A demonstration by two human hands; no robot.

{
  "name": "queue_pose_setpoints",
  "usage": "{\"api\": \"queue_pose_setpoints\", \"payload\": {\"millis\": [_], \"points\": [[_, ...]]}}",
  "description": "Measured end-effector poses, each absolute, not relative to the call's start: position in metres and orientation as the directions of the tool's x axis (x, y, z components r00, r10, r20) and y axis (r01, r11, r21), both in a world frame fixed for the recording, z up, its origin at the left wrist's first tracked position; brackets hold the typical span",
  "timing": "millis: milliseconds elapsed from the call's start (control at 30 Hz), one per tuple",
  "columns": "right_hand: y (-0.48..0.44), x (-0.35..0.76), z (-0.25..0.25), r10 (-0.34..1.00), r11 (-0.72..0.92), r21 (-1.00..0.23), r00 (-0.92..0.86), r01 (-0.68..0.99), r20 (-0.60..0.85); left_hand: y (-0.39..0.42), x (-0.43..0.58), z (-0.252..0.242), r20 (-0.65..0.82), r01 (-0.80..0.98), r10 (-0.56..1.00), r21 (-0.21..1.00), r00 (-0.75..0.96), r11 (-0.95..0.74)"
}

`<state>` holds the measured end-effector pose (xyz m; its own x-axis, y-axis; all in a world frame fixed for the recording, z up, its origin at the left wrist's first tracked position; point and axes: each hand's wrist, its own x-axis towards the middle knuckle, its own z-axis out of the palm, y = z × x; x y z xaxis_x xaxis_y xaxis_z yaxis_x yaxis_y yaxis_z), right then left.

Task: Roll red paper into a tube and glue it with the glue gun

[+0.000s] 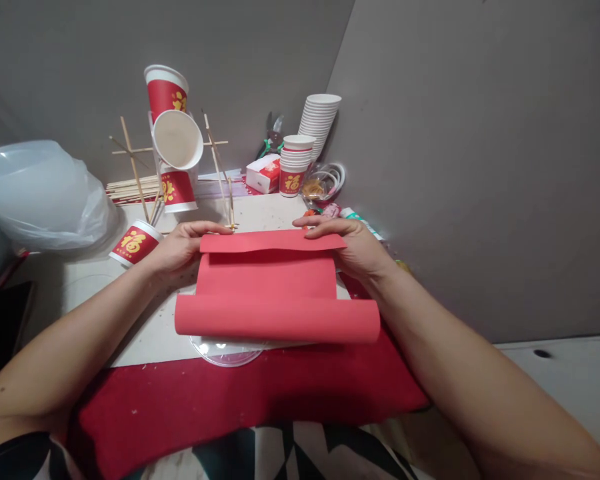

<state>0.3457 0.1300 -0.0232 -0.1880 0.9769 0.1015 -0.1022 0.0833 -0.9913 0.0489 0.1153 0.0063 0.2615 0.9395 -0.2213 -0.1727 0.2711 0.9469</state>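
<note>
A sheet of red paper (267,283) lies in front of me on the white table (150,333), its near end curled into a roll (277,319). The far edge is folded up toward me. My left hand (180,247) pinches the far left corner of that fold. My right hand (353,243) grips the far right corner, fingers laid along the edge. Both hands are closed on the paper.
Behind the paper stands a frame of wooden sticks and red paper cups (173,143). Stacks of cups (296,163), a tissue box (263,173) and a plastic bag (40,193) sit further back. A clear plastic lid (227,352) lies under the roll. Red cloth (240,397) covers the near edge.
</note>
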Motion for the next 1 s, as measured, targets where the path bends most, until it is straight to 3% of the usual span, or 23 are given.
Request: {"api": "queue_pose_setpoints", "payload": {"millis": [133, 233, 367, 500, 667, 733, 900, 1000], "points": [[0.130, 0.355, -0.017, 0.963, 0.154, -0.988, -0.218, -0.033, 0.158, 0.117, 0.050, 0.007, -0.172, -0.221, 0.960, 0.950, 0.220, 0.221], [0.132, 0.364, -0.010, 0.987, 0.105, -0.991, -0.113, -0.081, 0.114, 0.119, 0.051, 0.006, -0.132, -0.235, 0.978, 0.957, 0.160, 0.168], [0.137, 0.372, -0.006, 0.993, -0.114, -0.991, -0.026, -0.073, -0.112, 0.120, 0.052, 0.005, -0.106, -0.219, 0.988, 0.967, 0.115, 0.129], [0.138, 0.367, -0.013, 0.941, -0.308, -0.951, -0.153, -0.024, -0.301, 0.119, 0.050, 0.002, -0.112, -0.150, 0.981, 0.979, 0.160, 0.136], [0.135, 0.351, -0.025, 0.865, -0.466, -0.873, -0.277, -0.141, -0.417, 0.117, 0.050, -0.004, -0.210, -0.093, 0.950, 0.967, 0.230, 0.237], [0.136, 0.348, -0.027, 0.855, -0.497, -0.846, -0.276, -0.192, -0.440, 0.118, 0.050, -0.004, -0.204, -0.041, 0.957, 0.975, 0.207, 0.217], [0.138, 0.344, -0.029, 0.869, -0.486, -0.833, -0.249, -0.265, -0.428, 0.130, 0.045, 0.001, -0.094, 0.065, 0.992, 0.993, -0.081, 0.099], [0.136, 0.342, -0.030, 0.893, -0.435, -0.848, -0.269, -0.304, -0.362, 0.133, 0.042, 0.000, -0.184, 0.067, 0.983, 0.981, -0.018, 0.185]]}}
